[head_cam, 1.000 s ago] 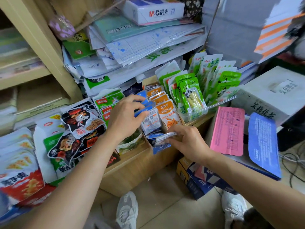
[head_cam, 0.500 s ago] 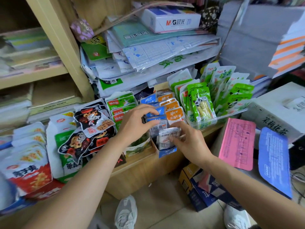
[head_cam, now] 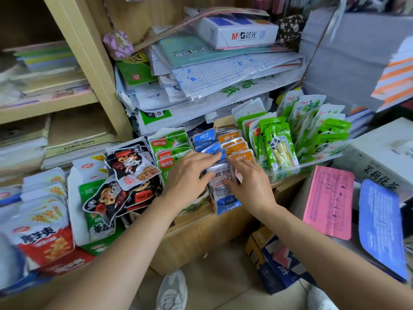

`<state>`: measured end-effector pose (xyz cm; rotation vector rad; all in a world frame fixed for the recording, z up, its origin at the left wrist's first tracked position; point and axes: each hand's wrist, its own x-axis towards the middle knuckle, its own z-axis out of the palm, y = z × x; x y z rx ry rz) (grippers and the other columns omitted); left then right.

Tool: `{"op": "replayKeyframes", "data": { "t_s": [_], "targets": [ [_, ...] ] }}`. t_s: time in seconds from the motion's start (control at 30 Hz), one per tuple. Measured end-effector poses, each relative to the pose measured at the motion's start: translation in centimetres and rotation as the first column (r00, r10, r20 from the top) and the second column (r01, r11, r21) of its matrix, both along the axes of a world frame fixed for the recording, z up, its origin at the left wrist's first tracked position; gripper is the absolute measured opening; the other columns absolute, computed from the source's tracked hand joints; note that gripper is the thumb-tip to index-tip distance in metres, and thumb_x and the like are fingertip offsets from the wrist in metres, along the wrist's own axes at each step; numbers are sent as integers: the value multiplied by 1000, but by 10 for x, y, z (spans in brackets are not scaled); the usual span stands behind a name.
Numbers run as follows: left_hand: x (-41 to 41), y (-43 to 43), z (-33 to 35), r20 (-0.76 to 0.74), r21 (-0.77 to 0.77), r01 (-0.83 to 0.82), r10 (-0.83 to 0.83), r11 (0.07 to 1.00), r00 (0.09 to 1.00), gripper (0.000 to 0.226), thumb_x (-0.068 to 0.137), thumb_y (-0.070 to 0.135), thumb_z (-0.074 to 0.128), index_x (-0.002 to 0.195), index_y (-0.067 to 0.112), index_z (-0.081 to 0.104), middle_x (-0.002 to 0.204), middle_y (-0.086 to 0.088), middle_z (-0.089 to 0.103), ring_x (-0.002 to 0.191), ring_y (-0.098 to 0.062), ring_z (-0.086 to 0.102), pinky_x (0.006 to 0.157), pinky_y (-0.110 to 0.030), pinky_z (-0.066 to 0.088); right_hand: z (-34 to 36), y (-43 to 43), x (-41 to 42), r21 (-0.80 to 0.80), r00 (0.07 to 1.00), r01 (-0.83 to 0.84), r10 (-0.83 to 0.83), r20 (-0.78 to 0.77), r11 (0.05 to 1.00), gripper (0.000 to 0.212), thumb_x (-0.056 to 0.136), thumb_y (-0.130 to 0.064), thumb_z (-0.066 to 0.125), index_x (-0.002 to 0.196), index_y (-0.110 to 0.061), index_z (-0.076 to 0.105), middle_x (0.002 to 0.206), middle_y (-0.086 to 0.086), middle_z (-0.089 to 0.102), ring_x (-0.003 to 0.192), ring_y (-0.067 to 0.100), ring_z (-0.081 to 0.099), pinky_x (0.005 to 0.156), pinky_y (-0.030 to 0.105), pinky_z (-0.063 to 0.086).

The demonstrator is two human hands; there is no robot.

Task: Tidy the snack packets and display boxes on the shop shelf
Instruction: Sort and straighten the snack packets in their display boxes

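Silver packet (head_cam: 221, 177) now upright in blue display box (head_cam: 228, 203).
Left hand (head_cam: 187, 173) and right hand (head_cam: 250, 184) press it, fingers straight; earlier the right pinched it.

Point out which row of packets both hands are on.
The blue-topped row, between the green-and-red packets and the orange row: the left hand and right hand rest on it.

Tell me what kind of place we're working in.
Probably a small shop selling snacks and stationery: green panda packets standing in a clear display box, black packets alongside, an M&G box on stacked paperwork.
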<state>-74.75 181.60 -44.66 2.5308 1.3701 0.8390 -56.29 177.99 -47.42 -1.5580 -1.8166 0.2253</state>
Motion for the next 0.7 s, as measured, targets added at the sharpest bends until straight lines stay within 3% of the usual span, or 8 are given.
{"op": "replayKeyframes", "data": {
  "t_s": [0.1,0.2,0.27,0.4,0.47,0.57,0.7],
  "targets": [
    [2,4,-2,-68,84,-53,59,995,996,52,86,27,79,136,26,63,124,6,70,109,-18,60,86,-31,50,-4,-14,5,-20,999,13,-12,34,1000,70,83,-30,79,145,-19,48,127,-2,59,119,18,51,98,36,47],
    [6,1,-4,-66,101,-28,35,995,997,49,86,28,75,134,24,64,122,6,67,109,-18,57,90,-36,51,-14,-41,3,16,995,78,-77,-62,997,59,83,-28,78,136,-20,53,124,-4,56,113,16,56,92,37,54],
    [6,-2,-5,-10,115,34,-33,993,999,47,85,28,74,131,23,66,118,5,61,108,-17,54,92,-38,49,-22,-56,-1,-42,983,95,-100,-155,995,56,80,-29,80,129,-23,54,123,-7,53,111,13,57,88,39,55],
    [7,-7,-4,11,180,69,-72,981,997,63,83,29,77,143,23,57,138,0,53,125,-20,49,105,-34,42,-34,-58,-5,-54,968,118,-127,-216,992,75,75,-35,84,139,-22,46,132,-6,44,121,12,48,100,30,47],
    [9,-12,-7,-76,173,91,-78,981,994,64,91,33,69,151,22,47,154,-1,46,140,-21,43,115,-36,33,-34,-53,-7,18,979,144,-139,-151,989,84,76,-37,83,147,-19,40,141,-2,42,130,18,42,108,30,39],
    [8,-17,-16,-190,158,76,-45,985,981,55,102,37,50,154,22,39,161,2,35,150,-18,31,121,-37,19,-38,-46,-6,87,993,96,-101,61,992,87,83,-41,74,155,-20,30,158,-1,33,139,23,34,116,34,29],
    [5,-18,-26,-296,35,54,-41,998,954,53,104,46,34,152,26,42,161,6,33,154,-16,19,121,-36,12,-48,-40,1,29,980,28,-33,196,999,72,92,-51,61,153,-24,35,158,-4,37,144,21,33,113,44,37]
  ]
}}
